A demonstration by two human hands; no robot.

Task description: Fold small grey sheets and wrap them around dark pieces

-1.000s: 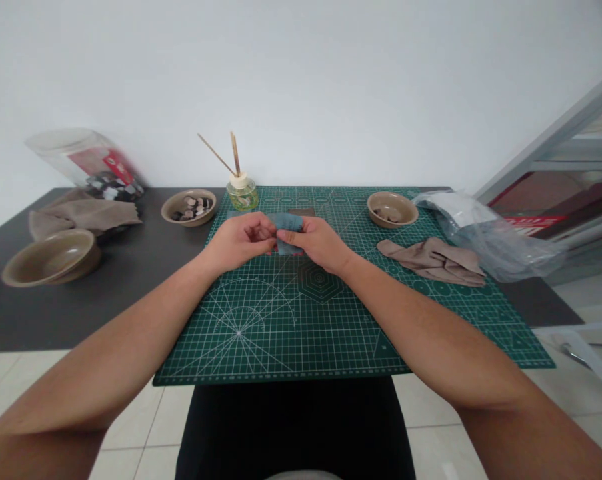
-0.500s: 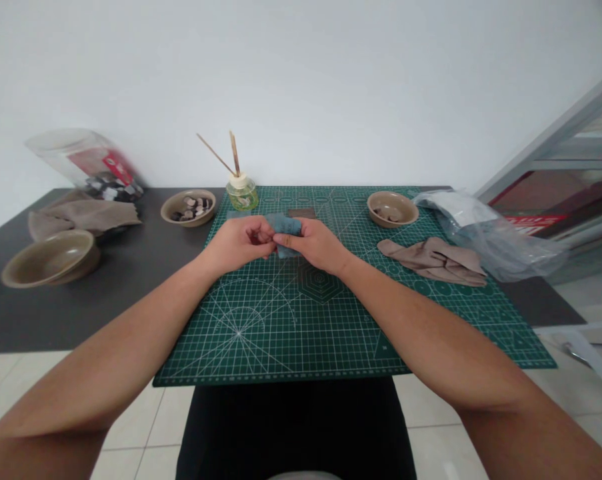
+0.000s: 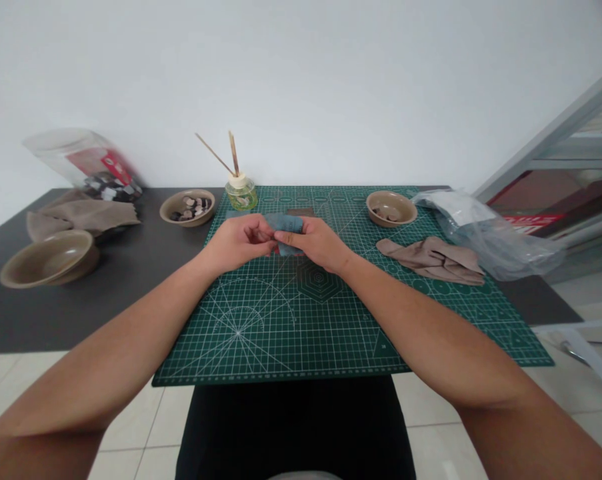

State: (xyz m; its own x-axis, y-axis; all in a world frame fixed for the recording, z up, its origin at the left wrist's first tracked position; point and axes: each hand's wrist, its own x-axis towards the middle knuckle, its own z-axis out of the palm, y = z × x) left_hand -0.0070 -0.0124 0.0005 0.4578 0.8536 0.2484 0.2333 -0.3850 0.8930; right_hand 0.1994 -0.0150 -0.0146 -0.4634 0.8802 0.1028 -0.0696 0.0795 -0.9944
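Hands meet over the gridded green mat (image 3: 291, 327): left hand (image 3: 238, 241) and right hand (image 3: 317, 243) both pinch a small blue cloth (image 3: 284, 225) just above it. Cloth looks light, limp and foldable, best held by its edges. Beyond, a round glass diffuser (image 3: 241, 193) and tan bowls (image 3: 391, 207).

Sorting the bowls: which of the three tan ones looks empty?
The large bowl at far left; the small bowls each hold small pieces.
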